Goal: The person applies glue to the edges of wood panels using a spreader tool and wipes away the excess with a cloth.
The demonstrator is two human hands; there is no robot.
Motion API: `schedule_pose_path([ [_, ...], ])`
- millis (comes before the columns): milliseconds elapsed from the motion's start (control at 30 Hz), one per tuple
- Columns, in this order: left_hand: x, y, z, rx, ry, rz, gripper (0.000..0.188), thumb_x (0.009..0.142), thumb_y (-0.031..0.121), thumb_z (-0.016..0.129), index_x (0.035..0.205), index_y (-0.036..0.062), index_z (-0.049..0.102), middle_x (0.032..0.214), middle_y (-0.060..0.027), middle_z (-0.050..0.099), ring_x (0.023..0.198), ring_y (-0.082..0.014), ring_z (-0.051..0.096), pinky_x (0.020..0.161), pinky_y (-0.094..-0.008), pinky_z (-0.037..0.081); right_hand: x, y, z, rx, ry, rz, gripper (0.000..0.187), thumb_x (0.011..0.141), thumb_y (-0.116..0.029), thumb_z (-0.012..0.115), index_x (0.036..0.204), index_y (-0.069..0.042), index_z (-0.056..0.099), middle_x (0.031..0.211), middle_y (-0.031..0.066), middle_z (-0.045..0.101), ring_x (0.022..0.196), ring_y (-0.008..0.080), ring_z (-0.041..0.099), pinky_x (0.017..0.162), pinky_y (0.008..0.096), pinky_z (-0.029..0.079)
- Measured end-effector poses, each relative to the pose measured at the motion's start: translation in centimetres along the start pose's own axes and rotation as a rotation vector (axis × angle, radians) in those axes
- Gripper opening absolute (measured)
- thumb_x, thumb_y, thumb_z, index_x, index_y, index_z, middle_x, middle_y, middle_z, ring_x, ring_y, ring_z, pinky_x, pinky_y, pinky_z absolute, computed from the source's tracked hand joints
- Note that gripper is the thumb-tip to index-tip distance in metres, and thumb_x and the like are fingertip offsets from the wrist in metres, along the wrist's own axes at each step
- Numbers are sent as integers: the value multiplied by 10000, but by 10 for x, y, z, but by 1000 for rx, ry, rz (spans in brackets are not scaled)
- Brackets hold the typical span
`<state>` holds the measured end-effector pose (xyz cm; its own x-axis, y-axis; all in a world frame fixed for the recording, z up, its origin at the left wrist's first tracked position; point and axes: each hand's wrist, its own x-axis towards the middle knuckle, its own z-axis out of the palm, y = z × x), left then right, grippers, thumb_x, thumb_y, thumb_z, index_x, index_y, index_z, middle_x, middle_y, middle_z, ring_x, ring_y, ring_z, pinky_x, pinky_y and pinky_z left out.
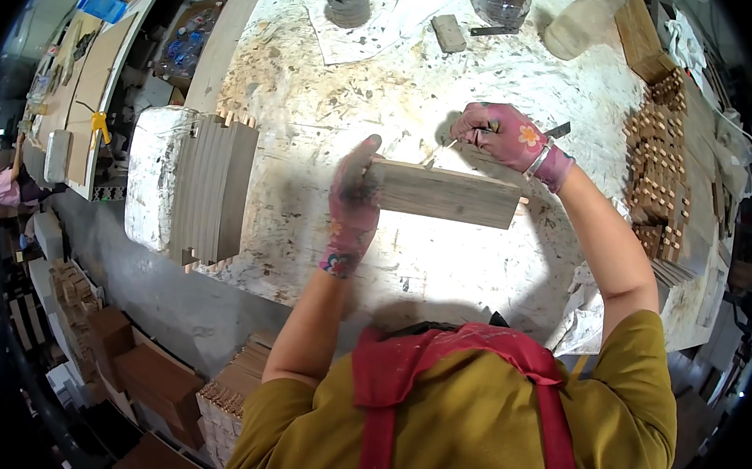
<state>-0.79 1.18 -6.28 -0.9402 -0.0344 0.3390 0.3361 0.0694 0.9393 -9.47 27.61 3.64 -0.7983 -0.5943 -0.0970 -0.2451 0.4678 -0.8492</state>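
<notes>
My left hand point(355, 194), in a pink flowered glove, grips the left end of a grey wooden board point(453, 194). The board lies lengthwise across in front of me, with a small pale dowel point(524, 200) at its right end. My right hand point(501, 132), gloved alike, is closed just beyond the board's far edge. A thin tool point(561, 130) with a dark flat end juts out behind that hand; the rest is hidden in the fingers. Close to the board's far edge, a slim pale tip point(434, 158) shows below the right fingers; what it belongs to is unclear.
Stacked grey boards with dowels point(222, 189) stand left beside a white wrapped block point(151, 180). Far back are a dark paint tin point(348, 6), a small block point(448, 33), a jar point(501, 4) and a plastic container point(578, 26). Doweled wood pieces point(660, 167) line the right.
</notes>
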Motion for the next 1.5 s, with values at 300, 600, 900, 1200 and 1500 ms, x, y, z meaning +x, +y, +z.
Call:
schedule_pose_path([
  [300, -3, 9, 0, -384, 27, -281, 472, 929, -2, 493, 1401, -4, 482, 1116, -26, 595, 903, -75, 529, 686, -155, 424, -2, -2, -3, 92, -45, 31, 152, 900, -62, 607, 1002, -53, 719, 956, 78, 684, 929, 197, 634, 871, 321, 491],
  [600, 1, 10, -2, -596, 51, -504, 541, 888, -111, 411, 1373, 97, 531, 1081, -9, 562, 793, -43, 483, 653, -158, 433, 58, -3, -15, -87, 177, 69, 235, 913, -196, 631, 1081, -51, 707, 1011, 123, 713, 919, 207, 666, 827, 336, 520],
  [900, 1, 4, -5, -434, -33, -448, 394, 971, 41, 469, 1359, 64, 528, 1093, -27, 589, 818, -92, 553, 690, -199, 478, 31, -30, -15, -460, 430, -171, 422, 945, -226, 581, 1353, -160, 498, 1349, 155, 528, 1172, 368, 556, 994, 429, 466],
  [1200, 15, 51, -11, -287, -337, -616, 837, 871, -45, 619, 1565, 130, 184, 1275, -54, 539, 1024, -138, 568, 839, -279, 521, -304, -14, 49, -877, 658, 600, 444, 854, -258, 689, 1244, -76, 577, 1266, 151, 574, 1182, 370, 523, 1010, 467, 393],
  [1500, -39, 86, 38, -516, -379, -631, 903, 747, -159, 547, 1551, 109, 233, 1545, -58, 310, 1286, -177, 397, 991, -267, 427, -326, 24, 82, -313, 1019, 530, 434, 844, -86, 613, 1265, -5, 545, 1193, 212, 617, 1084, 388, 603, 926, 424, 480],
])
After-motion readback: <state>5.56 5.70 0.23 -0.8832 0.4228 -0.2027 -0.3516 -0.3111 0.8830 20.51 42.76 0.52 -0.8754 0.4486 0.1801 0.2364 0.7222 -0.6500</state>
